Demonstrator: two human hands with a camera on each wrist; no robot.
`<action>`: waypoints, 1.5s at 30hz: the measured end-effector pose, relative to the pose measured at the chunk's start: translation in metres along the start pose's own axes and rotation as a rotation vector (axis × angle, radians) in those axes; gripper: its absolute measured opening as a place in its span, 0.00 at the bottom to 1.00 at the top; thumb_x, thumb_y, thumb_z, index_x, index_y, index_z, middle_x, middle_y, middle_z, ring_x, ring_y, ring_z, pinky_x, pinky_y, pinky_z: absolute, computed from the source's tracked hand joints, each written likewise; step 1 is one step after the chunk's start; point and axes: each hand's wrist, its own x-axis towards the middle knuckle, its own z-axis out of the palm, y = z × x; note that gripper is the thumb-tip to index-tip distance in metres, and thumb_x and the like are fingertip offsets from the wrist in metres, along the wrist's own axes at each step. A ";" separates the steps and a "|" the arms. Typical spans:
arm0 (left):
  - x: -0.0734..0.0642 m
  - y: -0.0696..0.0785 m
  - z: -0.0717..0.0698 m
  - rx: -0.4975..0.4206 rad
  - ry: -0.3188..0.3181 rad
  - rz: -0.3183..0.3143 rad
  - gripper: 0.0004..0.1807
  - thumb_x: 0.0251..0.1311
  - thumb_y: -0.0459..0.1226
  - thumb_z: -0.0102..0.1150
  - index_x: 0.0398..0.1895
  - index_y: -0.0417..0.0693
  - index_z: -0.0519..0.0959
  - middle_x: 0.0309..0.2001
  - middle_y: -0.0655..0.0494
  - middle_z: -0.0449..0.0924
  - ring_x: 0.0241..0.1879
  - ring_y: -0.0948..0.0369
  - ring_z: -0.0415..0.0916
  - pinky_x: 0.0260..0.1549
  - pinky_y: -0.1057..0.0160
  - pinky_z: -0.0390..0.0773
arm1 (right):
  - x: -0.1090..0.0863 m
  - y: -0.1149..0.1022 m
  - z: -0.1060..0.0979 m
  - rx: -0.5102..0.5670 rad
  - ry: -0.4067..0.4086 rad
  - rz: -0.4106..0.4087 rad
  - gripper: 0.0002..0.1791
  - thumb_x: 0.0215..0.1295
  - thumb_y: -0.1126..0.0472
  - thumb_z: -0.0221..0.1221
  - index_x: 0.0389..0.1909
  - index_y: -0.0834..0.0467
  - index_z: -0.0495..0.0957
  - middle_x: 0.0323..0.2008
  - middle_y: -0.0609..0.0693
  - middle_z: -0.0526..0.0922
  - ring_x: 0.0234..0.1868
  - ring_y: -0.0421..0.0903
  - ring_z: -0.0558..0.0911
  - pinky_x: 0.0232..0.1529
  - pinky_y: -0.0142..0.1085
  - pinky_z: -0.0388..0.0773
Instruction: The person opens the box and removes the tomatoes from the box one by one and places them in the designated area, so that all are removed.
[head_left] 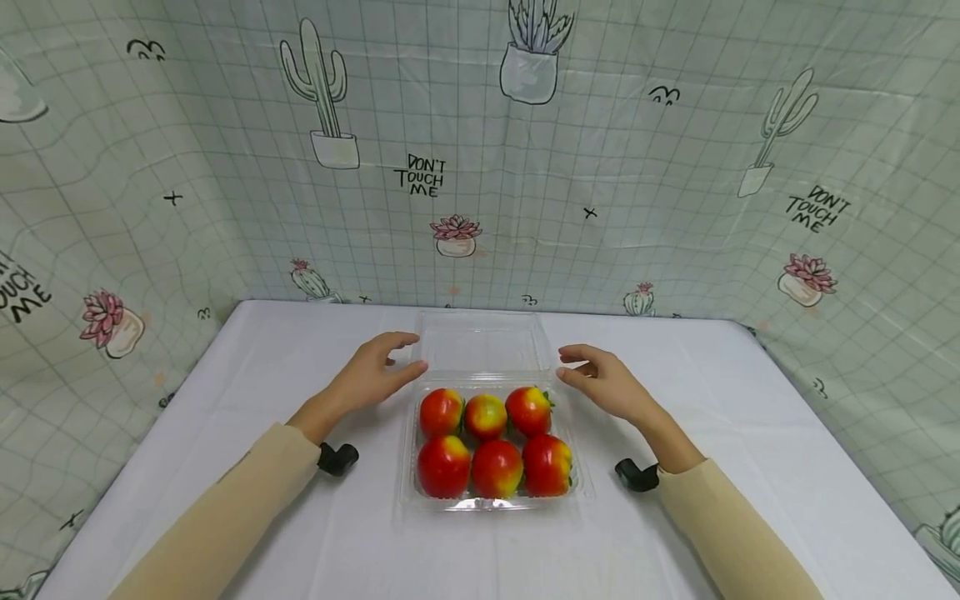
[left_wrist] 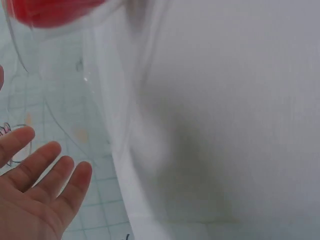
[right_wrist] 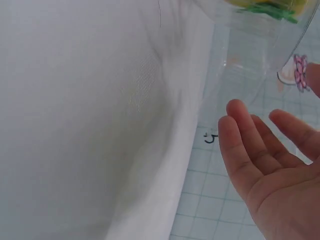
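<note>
A clear plastic clamshell box (head_left: 487,505) stands in the middle of the table with its lid (head_left: 483,348) folded back behind it. Inside lie several red and yellow fruits (head_left: 497,468) that look like apples, in two rows. My left hand (head_left: 372,368) hovers by the lid's left edge, thumb and fingers apart, holding nothing. On the other side, my right hand (head_left: 606,385) is near the lid's right edge with loosely bent fingers and nothing in them. The left wrist view shows part of a red fruit (left_wrist: 52,10); green leaves (right_wrist: 270,11) appear in the right wrist view.
A white cloth covers the table (head_left: 300,533). Behind and at both sides hangs a grid-patterned curtain (head_left: 480,125) printed with cacti and lettering. Black wrist devices (head_left: 339,459) sit at both cuffs of the beige sleeves (head_left: 225,508).
</note>
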 end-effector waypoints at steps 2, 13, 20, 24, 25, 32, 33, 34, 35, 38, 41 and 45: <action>-0.004 0.004 0.000 0.005 0.015 0.024 0.31 0.62 0.51 0.59 0.64 0.44 0.69 0.64 0.46 0.67 0.58 0.45 0.70 0.55 0.48 0.74 | -0.005 -0.002 0.000 -0.011 -0.008 -0.010 0.32 0.66 0.45 0.57 0.63 0.62 0.69 0.59 0.58 0.74 0.50 0.52 0.80 0.48 0.45 0.80; -0.019 0.025 0.000 0.054 0.007 0.207 0.24 0.59 0.43 0.64 0.57 0.45 0.75 0.57 0.50 0.74 0.58 0.51 0.70 0.57 0.48 0.72 | -0.034 -0.017 0.004 -0.013 -0.018 -0.076 0.32 0.66 0.46 0.58 0.64 0.60 0.68 0.61 0.58 0.72 0.51 0.50 0.78 0.52 0.47 0.77; -0.027 0.031 0.002 0.071 -0.053 0.223 0.25 0.59 0.45 0.64 0.59 0.50 0.75 0.59 0.53 0.74 0.60 0.52 0.69 0.58 0.47 0.70 | -0.050 -0.019 0.010 -0.023 -0.004 -0.110 0.30 0.66 0.48 0.59 0.64 0.59 0.68 0.60 0.57 0.72 0.52 0.53 0.78 0.52 0.50 0.77; -0.029 0.033 0.003 0.078 -0.072 0.263 0.25 0.59 0.44 0.64 0.59 0.49 0.74 0.57 0.53 0.75 0.56 0.52 0.72 0.56 0.49 0.73 | -0.059 -0.021 0.015 -0.035 0.002 -0.141 0.29 0.64 0.49 0.61 0.63 0.57 0.69 0.60 0.56 0.72 0.54 0.53 0.77 0.54 0.52 0.75; -0.030 0.033 0.003 0.081 -0.077 0.268 0.25 0.59 0.44 0.64 0.59 0.50 0.74 0.57 0.53 0.75 0.55 0.52 0.72 0.55 0.50 0.74 | -0.061 -0.021 0.016 -0.039 0.004 -0.146 0.29 0.63 0.49 0.61 0.62 0.56 0.69 0.60 0.55 0.72 0.54 0.52 0.76 0.54 0.51 0.75; -0.032 0.040 0.003 0.119 -0.132 0.284 0.27 0.57 0.43 0.66 0.61 0.49 0.74 0.58 0.54 0.74 0.59 0.54 0.69 0.58 0.51 0.72 | -0.071 -0.021 0.022 -0.034 -0.032 -0.177 0.34 0.59 0.46 0.64 0.64 0.52 0.66 0.63 0.50 0.67 0.60 0.52 0.71 0.58 0.51 0.72; -0.032 0.041 0.003 0.128 -0.141 0.289 0.27 0.57 0.43 0.66 0.61 0.48 0.74 0.59 0.54 0.74 0.60 0.54 0.68 0.58 0.50 0.71 | -0.072 -0.021 0.023 -0.035 -0.039 -0.177 0.35 0.59 0.45 0.65 0.65 0.52 0.66 0.64 0.50 0.65 0.61 0.52 0.70 0.59 0.51 0.71; -0.033 0.041 0.003 0.134 -0.149 0.293 0.28 0.57 0.43 0.66 0.61 0.47 0.74 0.59 0.53 0.74 0.60 0.54 0.68 0.59 0.50 0.70 | -0.073 -0.020 0.024 -0.039 -0.045 -0.176 0.36 0.58 0.44 0.65 0.65 0.52 0.65 0.65 0.50 0.64 0.61 0.52 0.70 0.59 0.51 0.71; -0.033 0.042 0.003 0.140 -0.158 0.297 0.28 0.57 0.43 0.66 0.61 0.47 0.74 0.59 0.53 0.74 0.61 0.54 0.67 0.60 0.50 0.69 | -0.075 -0.021 0.024 -0.042 -0.049 -0.171 0.38 0.57 0.44 0.65 0.66 0.52 0.65 0.67 0.51 0.62 0.62 0.52 0.69 0.59 0.51 0.71; -0.033 0.043 0.004 0.168 -0.180 0.310 0.28 0.58 0.43 0.65 0.61 0.45 0.74 0.59 0.53 0.74 0.61 0.53 0.67 0.60 0.50 0.68 | -0.078 -0.021 0.025 -0.062 -0.061 -0.151 0.42 0.55 0.42 0.66 0.68 0.53 0.63 0.69 0.53 0.58 0.61 0.55 0.70 0.57 0.52 0.72; -0.032 0.044 0.004 0.194 -0.202 0.315 0.28 0.58 0.44 0.65 0.61 0.45 0.74 0.58 0.54 0.74 0.61 0.54 0.67 0.60 0.50 0.68 | -0.081 -0.023 0.025 -0.072 -0.085 -0.125 0.46 0.52 0.41 0.68 0.69 0.54 0.62 0.71 0.53 0.55 0.61 0.57 0.70 0.56 0.54 0.72; -0.029 0.045 0.006 0.203 -0.239 0.300 0.27 0.57 0.46 0.65 0.60 0.46 0.75 0.57 0.55 0.74 0.59 0.55 0.68 0.58 0.52 0.71 | -0.085 -0.024 0.025 -0.083 -0.116 -0.097 0.51 0.49 0.40 0.69 0.71 0.54 0.59 0.73 0.53 0.52 0.61 0.57 0.70 0.57 0.56 0.71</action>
